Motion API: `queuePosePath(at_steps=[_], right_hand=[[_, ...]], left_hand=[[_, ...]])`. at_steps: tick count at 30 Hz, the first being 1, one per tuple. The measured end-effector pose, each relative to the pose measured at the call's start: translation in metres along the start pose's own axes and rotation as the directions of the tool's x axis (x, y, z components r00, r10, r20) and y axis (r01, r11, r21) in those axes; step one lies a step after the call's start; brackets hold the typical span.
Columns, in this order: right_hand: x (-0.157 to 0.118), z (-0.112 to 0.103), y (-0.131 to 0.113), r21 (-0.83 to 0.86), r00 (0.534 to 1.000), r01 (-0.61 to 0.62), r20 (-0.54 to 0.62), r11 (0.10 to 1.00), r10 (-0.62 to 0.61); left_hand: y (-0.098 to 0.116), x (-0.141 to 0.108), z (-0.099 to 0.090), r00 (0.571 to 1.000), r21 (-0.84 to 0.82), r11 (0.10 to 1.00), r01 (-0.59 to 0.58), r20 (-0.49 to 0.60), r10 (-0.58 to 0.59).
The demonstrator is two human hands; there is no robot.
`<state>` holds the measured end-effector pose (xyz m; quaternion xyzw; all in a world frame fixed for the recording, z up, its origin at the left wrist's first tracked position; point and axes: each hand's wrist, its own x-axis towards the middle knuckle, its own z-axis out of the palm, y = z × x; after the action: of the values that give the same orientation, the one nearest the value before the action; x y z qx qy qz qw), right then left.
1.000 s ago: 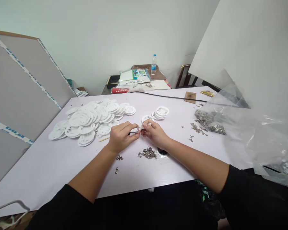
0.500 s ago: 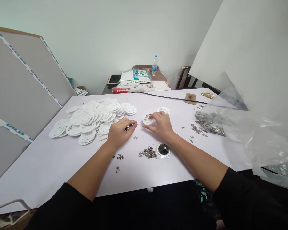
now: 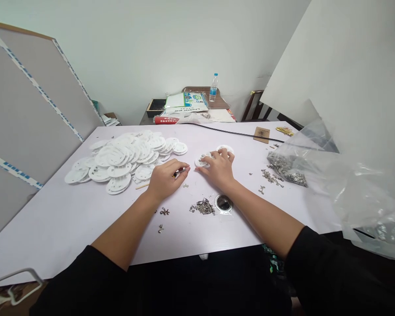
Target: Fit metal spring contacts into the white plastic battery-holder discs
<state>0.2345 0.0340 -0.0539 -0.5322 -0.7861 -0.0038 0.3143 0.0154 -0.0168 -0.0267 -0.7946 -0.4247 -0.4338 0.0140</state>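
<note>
My left hand (image 3: 167, 177) is closed in a pinch around a slim dark tool (image 3: 179, 173) with a bit of yellow on it; most of it is hidden by the fingers. To its right, my right hand (image 3: 219, 169) holds a white disc (image 3: 200, 162) against the table, thumb at the near edge and index finger on top. Its other fingers reach over a second white disc (image 3: 228, 149) just behind. Small metal pieces show on the held disc, partly covered by fingers. A loose metal clip (image 3: 185, 185) lies below my left fingertips.
A large heap of white discs (image 3: 118, 158) spreads at left. Small metal parts (image 3: 204, 206) are piled in front, beside a round dark-centred object (image 3: 224, 202). At right lies a clear bag of metal parts (image 3: 286, 169). A black cable (image 3: 230, 131) crosses the back; a bottle (image 3: 213, 87) stands beyond.
My right hand's fingers have spread back over the second disc, while index finger and thumb stay at the nearer one. My left hand keeps its pinch. The view has shifted slightly.
</note>
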Motion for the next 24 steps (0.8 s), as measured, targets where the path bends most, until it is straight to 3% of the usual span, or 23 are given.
queuePosePath(at_steps=[5,9,12,16,20,24], right_hand=[[-0.001,-0.006,-0.009,-0.125,0.996,-0.057,0.067,0.99,0.066],[-0.001,-0.007,-0.012,-0.133,0.996,-0.053,0.07,0.99,0.062],[-0.002,-0.007,-0.011,-0.072,1.0,-0.004,-0.005,0.997,0.004],[-0.006,-0.008,-0.013,0.07,0.989,0.14,-0.06,0.988,-0.136],[-0.012,-0.01,-0.015,0.286,0.927,0.368,-0.043,0.885,-0.372],[-0.018,-0.009,-0.016,0.437,0.905,0.375,0.018,0.817,-0.426]], left_hand=[[-0.005,0.0,0.0,0.993,-0.034,0.993,0.11,0.038,-0.108],[-0.007,0.003,-0.004,0.964,-0.029,0.972,0.233,0.136,-0.227],[-0.01,0.007,-0.009,0.919,0.038,0.945,0.326,0.224,-0.326],[-0.016,0.011,-0.018,0.825,0.198,0.873,0.446,0.288,-0.486],[-0.021,0.016,-0.029,0.766,0.273,0.8,0.534,0.244,-0.595],[-0.027,0.019,-0.039,0.758,0.295,0.751,0.591,0.115,-0.642]])
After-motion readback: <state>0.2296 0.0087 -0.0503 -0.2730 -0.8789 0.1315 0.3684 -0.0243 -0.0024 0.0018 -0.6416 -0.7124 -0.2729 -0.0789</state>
